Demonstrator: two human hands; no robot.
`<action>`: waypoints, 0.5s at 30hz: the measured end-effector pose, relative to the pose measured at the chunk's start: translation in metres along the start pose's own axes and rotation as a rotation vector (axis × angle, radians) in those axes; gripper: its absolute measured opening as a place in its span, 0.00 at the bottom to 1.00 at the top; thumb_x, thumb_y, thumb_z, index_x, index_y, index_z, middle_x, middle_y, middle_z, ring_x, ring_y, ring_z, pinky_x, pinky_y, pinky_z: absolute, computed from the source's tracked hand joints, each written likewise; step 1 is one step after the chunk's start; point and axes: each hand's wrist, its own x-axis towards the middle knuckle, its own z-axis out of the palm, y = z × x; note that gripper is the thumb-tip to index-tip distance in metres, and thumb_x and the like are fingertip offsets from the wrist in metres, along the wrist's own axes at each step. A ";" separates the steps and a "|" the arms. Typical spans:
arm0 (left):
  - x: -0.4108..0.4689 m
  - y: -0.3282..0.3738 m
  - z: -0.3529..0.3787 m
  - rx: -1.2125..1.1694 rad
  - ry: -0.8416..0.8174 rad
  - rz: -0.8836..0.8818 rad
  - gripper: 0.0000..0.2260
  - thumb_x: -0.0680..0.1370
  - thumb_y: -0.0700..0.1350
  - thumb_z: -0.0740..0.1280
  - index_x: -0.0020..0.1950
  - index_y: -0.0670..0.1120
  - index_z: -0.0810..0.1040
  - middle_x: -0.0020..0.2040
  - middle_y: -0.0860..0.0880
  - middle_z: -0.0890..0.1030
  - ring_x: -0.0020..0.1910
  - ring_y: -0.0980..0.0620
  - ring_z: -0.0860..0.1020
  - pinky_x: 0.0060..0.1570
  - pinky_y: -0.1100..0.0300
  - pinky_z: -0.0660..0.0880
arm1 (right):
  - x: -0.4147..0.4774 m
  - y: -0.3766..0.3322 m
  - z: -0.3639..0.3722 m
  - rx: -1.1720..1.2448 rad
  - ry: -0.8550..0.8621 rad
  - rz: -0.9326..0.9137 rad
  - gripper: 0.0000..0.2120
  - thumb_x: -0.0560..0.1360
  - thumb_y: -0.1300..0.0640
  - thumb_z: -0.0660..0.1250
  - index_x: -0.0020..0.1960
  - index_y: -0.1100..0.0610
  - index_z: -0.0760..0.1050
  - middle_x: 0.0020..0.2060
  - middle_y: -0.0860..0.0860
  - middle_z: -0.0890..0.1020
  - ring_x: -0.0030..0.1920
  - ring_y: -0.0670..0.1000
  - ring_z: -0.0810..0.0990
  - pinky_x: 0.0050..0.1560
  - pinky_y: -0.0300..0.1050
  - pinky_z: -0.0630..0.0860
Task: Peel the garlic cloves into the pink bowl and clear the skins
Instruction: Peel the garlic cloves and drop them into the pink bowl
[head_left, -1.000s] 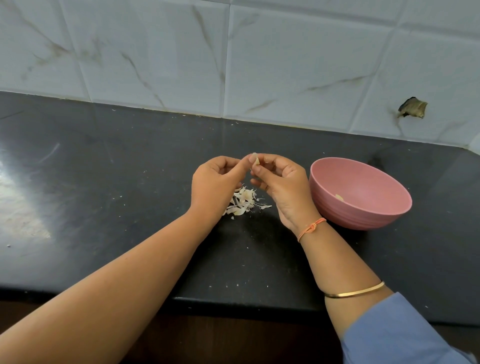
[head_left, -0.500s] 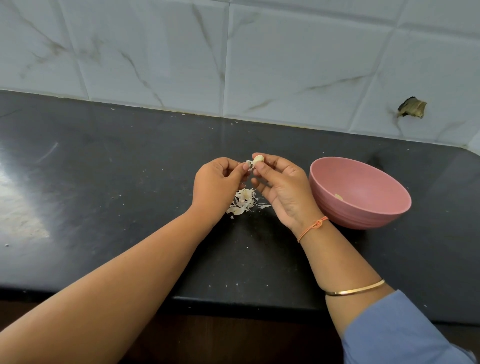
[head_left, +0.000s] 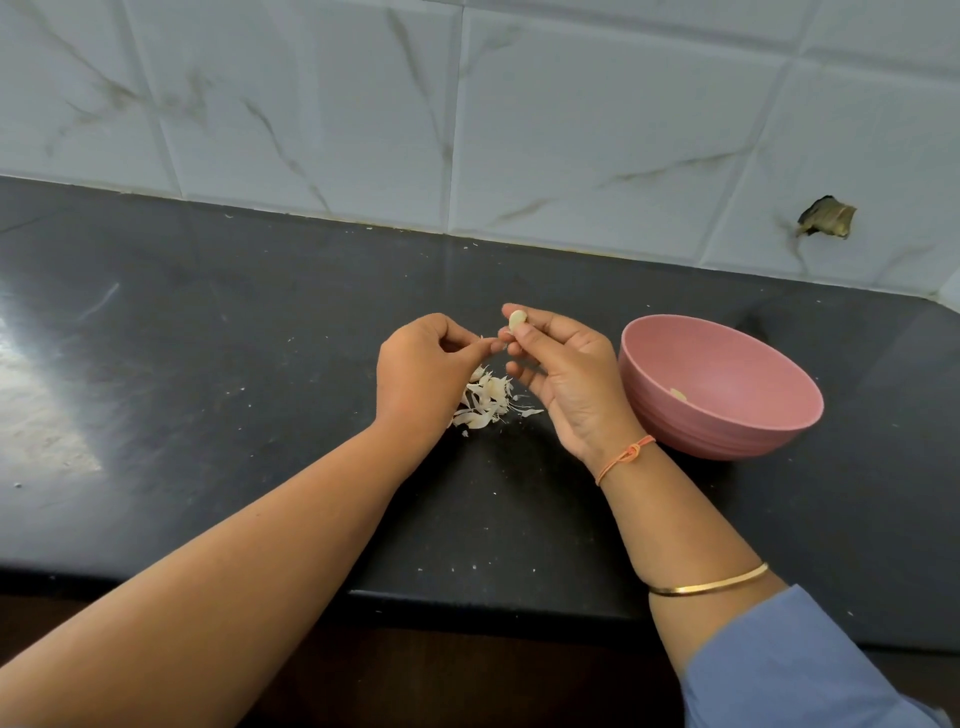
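My right hand (head_left: 566, 379) pinches a pale garlic clove (head_left: 517, 320) between thumb and fingertips, held above the black counter. Just left of it, my left hand (head_left: 423, 371) pinches a thin scrap of garlic skin (head_left: 487, 340) at its fingertips, almost touching the right hand. Under and between both hands lies a small pile of papery skins (head_left: 488, 400). The pink bowl (head_left: 727, 410) stands to the right of my right hand, with a peeled clove (head_left: 678, 395) on its inner wall.
The black counter (head_left: 208, 389) runs left and right, with small skin crumbs scattered on it. Its front edge lies under my forearms. A white tiled wall (head_left: 571, 130) stands behind, with a broken hole (head_left: 826, 218) at the right.
My left hand has drawn slightly left and down from the clove, taking a scrap of skin with it. The clove now shows bare at my right fingertips.
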 end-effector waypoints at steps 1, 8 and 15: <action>0.000 0.000 0.000 -0.015 0.019 -0.002 0.09 0.71 0.52 0.74 0.37 0.50 0.77 0.34 0.55 0.79 0.33 0.60 0.76 0.32 0.68 0.70 | 0.000 0.000 0.000 -0.034 0.012 -0.005 0.07 0.76 0.63 0.65 0.51 0.58 0.80 0.38 0.50 0.81 0.38 0.44 0.77 0.43 0.41 0.77; 0.000 0.000 0.000 -0.194 -0.061 0.032 0.08 0.76 0.43 0.69 0.53 0.54 0.78 0.37 0.53 0.82 0.33 0.63 0.78 0.37 0.72 0.73 | 0.002 0.003 -0.001 -0.127 0.064 -0.084 0.03 0.75 0.64 0.68 0.47 0.57 0.76 0.37 0.52 0.80 0.37 0.45 0.78 0.38 0.39 0.77; -0.004 0.006 0.000 -0.251 -0.096 0.058 0.06 0.77 0.43 0.68 0.43 0.53 0.81 0.40 0.51 0.84 0.40 0.55 0.82 0.43 0.61 0.80 | 0.004 0.005 -0.002 -0.225 0.092 -0.103 0.05 0.75 0.64 0.67 0.44 0.55 0.78 0.39 0.49 0.81 0.37 0.42 0.78 0.37 0.37 0.77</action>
